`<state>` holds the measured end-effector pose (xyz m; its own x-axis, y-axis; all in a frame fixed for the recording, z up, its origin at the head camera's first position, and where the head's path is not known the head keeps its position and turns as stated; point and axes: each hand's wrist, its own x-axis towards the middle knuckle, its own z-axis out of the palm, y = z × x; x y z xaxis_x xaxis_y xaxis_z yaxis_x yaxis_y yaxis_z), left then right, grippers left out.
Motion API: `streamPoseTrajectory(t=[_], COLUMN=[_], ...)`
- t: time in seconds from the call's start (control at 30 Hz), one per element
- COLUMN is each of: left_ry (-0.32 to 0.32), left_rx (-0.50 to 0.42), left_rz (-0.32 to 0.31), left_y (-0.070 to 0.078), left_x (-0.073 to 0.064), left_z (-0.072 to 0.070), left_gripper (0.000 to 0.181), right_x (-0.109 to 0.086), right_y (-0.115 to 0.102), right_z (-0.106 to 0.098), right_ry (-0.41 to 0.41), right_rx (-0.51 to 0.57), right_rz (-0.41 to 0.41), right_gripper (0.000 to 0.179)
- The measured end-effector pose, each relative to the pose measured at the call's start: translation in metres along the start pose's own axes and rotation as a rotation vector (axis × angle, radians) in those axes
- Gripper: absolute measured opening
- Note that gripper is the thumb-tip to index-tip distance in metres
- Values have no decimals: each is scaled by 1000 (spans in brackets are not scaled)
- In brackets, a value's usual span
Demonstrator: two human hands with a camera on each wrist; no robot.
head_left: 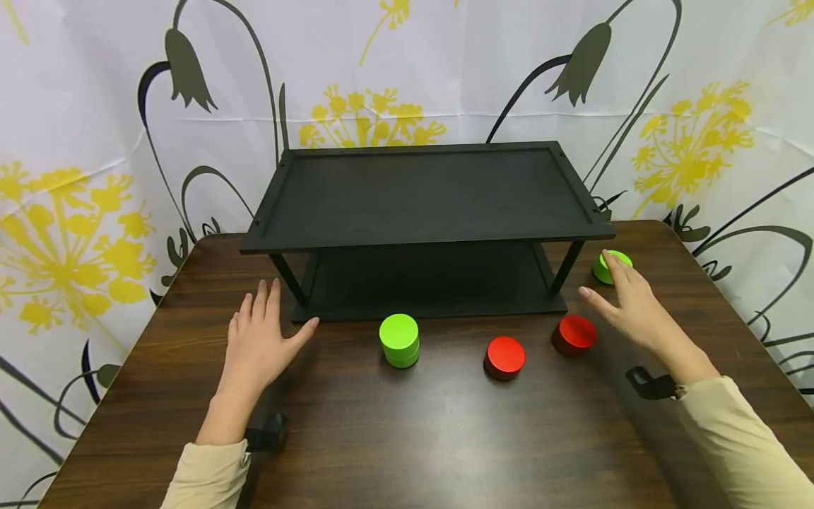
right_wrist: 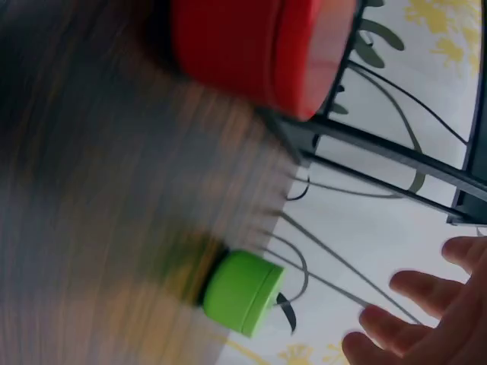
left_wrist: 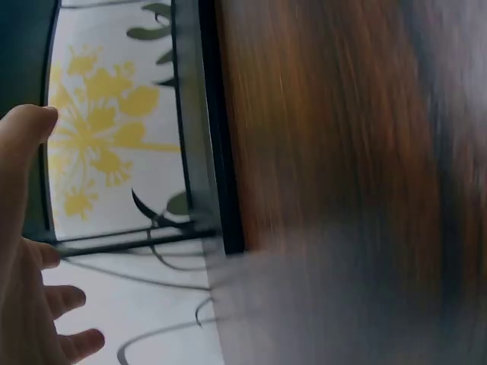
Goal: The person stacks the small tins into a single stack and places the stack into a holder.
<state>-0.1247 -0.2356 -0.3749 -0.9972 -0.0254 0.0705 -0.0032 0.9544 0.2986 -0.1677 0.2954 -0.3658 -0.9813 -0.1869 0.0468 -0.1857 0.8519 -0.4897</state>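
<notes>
My left hand hovers above the table left of the black two-tier shelf, its fingers extended and thumb spread, holding nothing. On the right, my right hand is also spread with nothing in it, near a green round container and a red one. A second red round container sits further left, in front of the shelf. Toward the middle stands another green container; whether it is one piece or a stack I cannot tell. In the right wrist view, the green container shows a lid seam.
The dark wooden table carries everything. The shelf's lower tier lies beneath its upper board, between slanted legs. Behind hangs a white curtain with yellow and grey flower prints. Black wrist straps sit by the cuffs.
</notes>
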Motion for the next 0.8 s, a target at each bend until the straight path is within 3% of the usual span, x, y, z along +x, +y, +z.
streamPoseTrajectory(t=[0.13,0.23,0.37,0.47,0.63,0.8], left_ry=[-30,-92,-167,-181,-228,-281], left_rx=[-71,-150,-270,-366,-563,-687], left_rz=[102,175,227,263,275,265], left_y=[12,22,36,46,59,66], left_x=[-3,-6,-9,-10,-9,-8], left_z=[3,6,13,17,21,27], left_gripper=[86,75,67,64,63,67], right_x=[0,-2,-4,-5,-7,-8], right_y=[-3,-4,-2,2,13,24], right_z=[-1,-1,0,0,2,6], right_ry=[-77,-137,-205,-244,-295,-373], right_rx=[119,193,280,352,477,560], right_rz=[12,20,-2,-52,-119,-112], right_gripper=[75,67,59,53,51,62])
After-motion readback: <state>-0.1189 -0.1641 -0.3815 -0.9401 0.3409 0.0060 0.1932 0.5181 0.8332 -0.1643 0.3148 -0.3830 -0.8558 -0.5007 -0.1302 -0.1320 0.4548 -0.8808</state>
